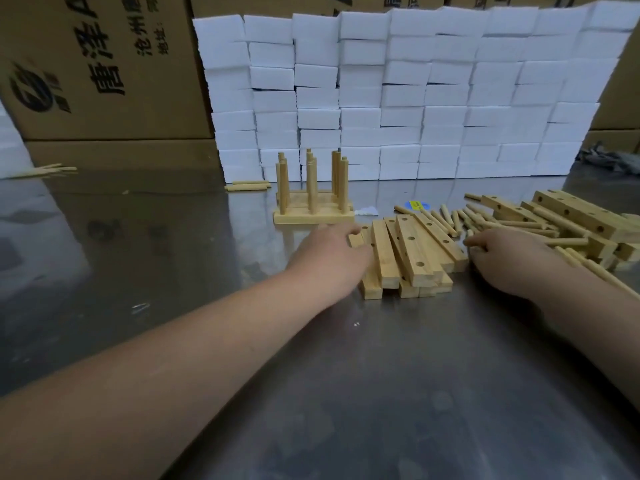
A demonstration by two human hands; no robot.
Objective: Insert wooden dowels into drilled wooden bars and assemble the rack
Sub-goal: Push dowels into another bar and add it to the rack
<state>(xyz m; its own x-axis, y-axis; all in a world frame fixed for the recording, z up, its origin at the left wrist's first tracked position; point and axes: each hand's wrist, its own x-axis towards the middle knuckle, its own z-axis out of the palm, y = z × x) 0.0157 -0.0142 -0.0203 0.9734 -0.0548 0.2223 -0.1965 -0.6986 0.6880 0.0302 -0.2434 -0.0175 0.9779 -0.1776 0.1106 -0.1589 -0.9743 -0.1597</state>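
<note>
Bars: a pile of drilled wooden bars (pixel 412 251) lies flat in the middle of the table, a few stacked on top of others, with round holes showing on top.
Left hand: the left hand (pixel 332 251) touches the left side of the pile with its fingers bent against the wood. I cannot tell if it really grips a bar.
Right hand: the right hand (pixel 505 261) is low on the table, with its fingertips just beside the right edge of the pile. I cannot tell if it holds anything.
Dowels: loose dowels (pixel 450 220) lie scattered just behind the pile and the right hand.
More bars: a second heap of bars (pixel 581 216) sits to the right, mixed with dowels.
Rack: a built rack (pixel 311 202) stands behind the left hand, with its dowels upright.
Table: a shiny metal table (pixel 381 375) is under everything.
Back: a wall of white blocks (pixel 415 98) stands behind the rack, with cardboard boxes (pixel 97 71) to the left.
</note>
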